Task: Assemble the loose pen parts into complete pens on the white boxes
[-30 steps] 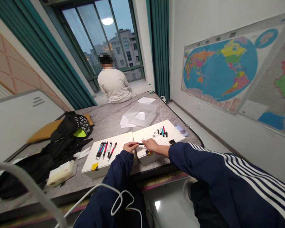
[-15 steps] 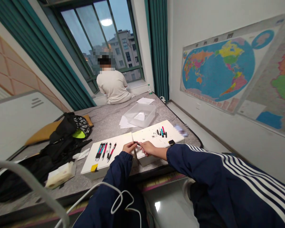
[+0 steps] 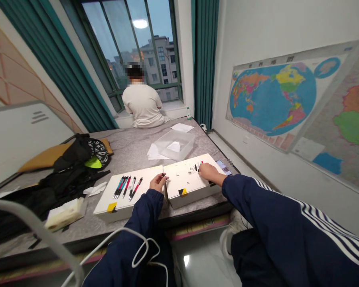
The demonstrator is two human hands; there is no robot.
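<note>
My left hand [image 3: 158, 183] is at the inner edges of two white boxes, its fingertips pinched on a small dark pen part [image 3: 164, 174]. Over the right white box [image 3: 179, 195], my right hand [image 3: 210, 173] reaches down with curled fingers among loose pen parts [image 3: 195, 168]. Some of these parts are black, and a red tip shows beside the hand. What its fingertips grip is hidden behind the hand. Several assembled pens [image 3: 127, 187], blue, red and white with black grips, lie in a row on the left white box [image 3: 107, 202].
Behind the boxes stands a clear plastic bin [image 3: 184, 145] with papers by it. A phone [image 3: 223, 167] lies right of the boxes. Left are a tissue pack [image 3: 66, 213] and a black bag [image 3: 56, 179]. A person [image 3: 142, 105] sits by the window. A white cable [image 3: 119, 231] crosses my left sleeve.
My right hand has left my left hand and moved right to the loose pen parts. The left hand keeps a dark part in its fingertips. The view has shifted slightly.
</note>
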